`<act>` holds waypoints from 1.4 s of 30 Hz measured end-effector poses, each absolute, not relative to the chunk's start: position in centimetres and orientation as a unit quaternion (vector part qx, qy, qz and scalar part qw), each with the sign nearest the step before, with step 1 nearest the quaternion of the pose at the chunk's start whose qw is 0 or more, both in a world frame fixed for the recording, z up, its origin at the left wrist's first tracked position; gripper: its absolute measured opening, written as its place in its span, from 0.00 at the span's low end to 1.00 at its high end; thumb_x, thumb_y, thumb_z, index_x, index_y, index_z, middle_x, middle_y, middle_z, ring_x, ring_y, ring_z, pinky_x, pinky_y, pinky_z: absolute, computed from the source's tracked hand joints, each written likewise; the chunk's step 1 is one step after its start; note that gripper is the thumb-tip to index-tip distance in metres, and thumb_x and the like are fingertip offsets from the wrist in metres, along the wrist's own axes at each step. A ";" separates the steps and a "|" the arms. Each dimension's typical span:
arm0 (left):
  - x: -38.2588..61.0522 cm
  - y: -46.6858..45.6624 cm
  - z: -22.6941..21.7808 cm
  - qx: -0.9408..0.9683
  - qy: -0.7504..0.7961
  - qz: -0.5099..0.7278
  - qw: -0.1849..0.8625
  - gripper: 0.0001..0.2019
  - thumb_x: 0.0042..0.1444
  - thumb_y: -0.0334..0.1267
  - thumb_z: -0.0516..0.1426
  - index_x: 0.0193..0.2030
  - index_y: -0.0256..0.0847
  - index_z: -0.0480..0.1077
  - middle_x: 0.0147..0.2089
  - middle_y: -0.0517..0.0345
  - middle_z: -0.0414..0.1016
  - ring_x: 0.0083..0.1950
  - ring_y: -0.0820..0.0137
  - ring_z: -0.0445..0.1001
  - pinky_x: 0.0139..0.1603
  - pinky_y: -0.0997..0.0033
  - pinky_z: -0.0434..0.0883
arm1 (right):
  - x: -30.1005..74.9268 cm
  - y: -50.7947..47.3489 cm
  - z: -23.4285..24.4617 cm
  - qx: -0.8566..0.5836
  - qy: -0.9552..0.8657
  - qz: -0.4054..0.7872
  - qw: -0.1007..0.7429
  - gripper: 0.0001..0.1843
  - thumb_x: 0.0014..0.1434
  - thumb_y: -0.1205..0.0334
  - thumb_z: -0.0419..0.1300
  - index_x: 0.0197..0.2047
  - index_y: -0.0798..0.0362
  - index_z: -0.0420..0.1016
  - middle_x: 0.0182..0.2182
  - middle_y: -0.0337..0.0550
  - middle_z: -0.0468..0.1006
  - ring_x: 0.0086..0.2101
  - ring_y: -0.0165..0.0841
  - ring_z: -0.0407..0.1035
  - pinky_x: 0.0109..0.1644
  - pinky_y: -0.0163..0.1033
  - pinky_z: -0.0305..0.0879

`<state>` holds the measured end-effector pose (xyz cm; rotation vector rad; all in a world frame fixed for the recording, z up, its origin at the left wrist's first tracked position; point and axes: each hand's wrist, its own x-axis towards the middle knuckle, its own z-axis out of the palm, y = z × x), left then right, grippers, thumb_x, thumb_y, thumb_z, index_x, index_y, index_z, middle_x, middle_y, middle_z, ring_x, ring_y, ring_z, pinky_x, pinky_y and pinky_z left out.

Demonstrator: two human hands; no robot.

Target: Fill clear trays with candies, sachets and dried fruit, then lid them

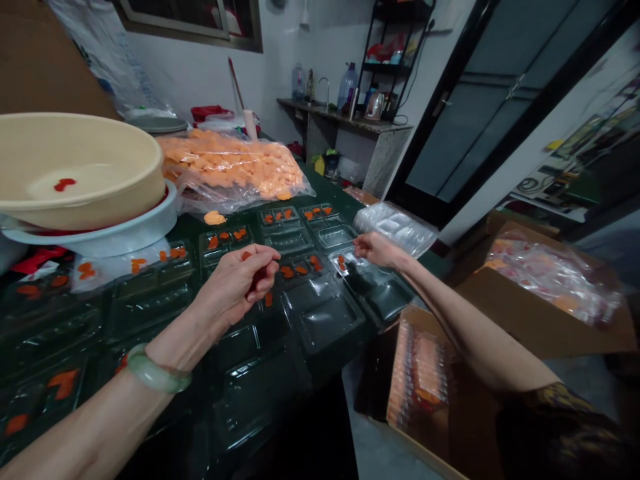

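Many small orange-red pieces [287,271] lie in clear plastic trays [325,313] laid out in rows over the dark worktop [327,190]. At the far left, a cream basin [113,193] with one red piece on its bottom sits over a pale blue basin [125,235]; the left edge of view cuts both off. Trays at the near left are also cut off, and their outlines sink into the dark surface, so the shapes of their larger orange pieces are hard to read.

Next comes the left forearm, with a pale green bangle [157,373], hiding parts of several trays. The left hand [257,272] is loosely curled around reddish pieces; how many is hidden by its fingers. Beyond it lies a clear bag of peach-orange pieces [240,163].

In the middle, small rounded and oblong pieces sit in the far, narrow compartments of the shiny trays, while the wider compartments look dark and glossy. The right hand [357,247] hangs over the right-hand trays, fingertips drawn together; whether they grip anything I cannot tell.

Just beyond it, a glare-washed stack of clear trays [395,227] rests. Rightmost, the dark patterned sleeve [560,427] covers part of an open carton [425,457].
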<state>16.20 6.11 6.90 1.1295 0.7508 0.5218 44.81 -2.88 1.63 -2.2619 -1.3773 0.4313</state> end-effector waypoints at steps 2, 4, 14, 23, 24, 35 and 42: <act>16.0 6.2 6.8 0.514 0.340 0.242 0.750 0.02 0.53 0.31 0.55 0.31 0.35 0.65 0.22 0.63 0.61 0.15 0.83 0.54 0.11 0.84 0.46 | 45.0 -2.7 1.5 -0.821 -0.498 0.144 0.240 0.06 0.45 0.70 0.55 0.29 0.55 0.70 0.22 0.37 0.71 0.26 0.29 0.63 0.31 0.32 0.60; 15.8 6.4 6.7 0.511 0.330 0.242 0.756 0.03 0.53 0.31 0.55 0.30 0.34 0.65 0.22 0.62 0.61 0.16 0.82 0.54 0.11 0.84 0.46 | 45.4 -2.7 1.5 -0.825 -0.488 0.132 0.254 0.07 0.47 0.71 0.52 0.31 0.55 0.69 0.23 0.38 0.70 0.26 0.29 0.62 0.32 0.32 0.60; 15.6 7.2 6.6 0.409 0.341 0.217 0.819 0.06 0.55 0.27 0.51 0.28 0.34 0.65 0.22 0.62 0.58 0.15 0.82 0.54 0.10 0.85 0.49 | 45.5 -2.1 0.5 -0.810 -0.467 0.117 0.335 0.11 0.60 0.63 0.45 0.36 0.55 0.67 0.24 0.40 0.69 0.26 0.29 0.61 0.34 0.33 0.59; 15.2 7.8 6.4 0.393 0.340 0.226 0.824 0.06 0.56 0.27 0.50 0.28 0.33 0.64 0.22 0.62 0.58 0.16 0.81 0.55 0.09 0.85 0.50 | 45.8 -3.6 1.6 -0.805 -0.512 0.115 0.275 0.13 0.59 0.62 0.47 0.31 0.55 0.71 0.25 0.41 0.72 0.27 0.30 0.64 0.34 0.34 0.59; 15.2 7.8 6.3 0.396 0.340 0.226 0.823 0.06 0.56 0.27 0.51 0.29 0.33 0.64 0.22 0.62 0.58 0.15 0.81 0.55 0.09 0.85 0.50 | 45.5 -3.6 1.8 -0.812 -0.531 0.109 0.215 0.11 0.58 0.63 0.50 0.30 0.54 0.72 0.26 0.42 0.73 0.28 0.31 0.65 0.34 0.34 0.58; 14.4 8.1 6.2 0.400 0.349 0.226 0.816 0.06 0.55 0.27 0.52 0.28 0.34 0.65 0.21 0.62 0.58 0.15 0.81 0.54 0.09 0.85 0.50 | 44.1 -2.9 1.2 -0.846 -0.503 0.130 0.120 0.04 0.45 0.70 0.62 0.25 0.52 0.72 0.27 0.41 0.76 0.31 0.33 0.69 0.31 0.33 0.58; 14.4 8.2 6.3 0.360 0.370 0.227 0.826 0.06 0.54 0.25 0.51 0.28 0.33 0.64 0.22 0.61 0.59 0.15 0.81 0.55 0.09 0.85 0.50 | 47.0 -4.0 2.1 -0.851 -0.463 0.143 0.204 0.05 0.45 0.70 0.62 0.22 0.56 0.70 0.18 0.39 0.72 0.21 0.28 0.64 0.25 0.32 0.58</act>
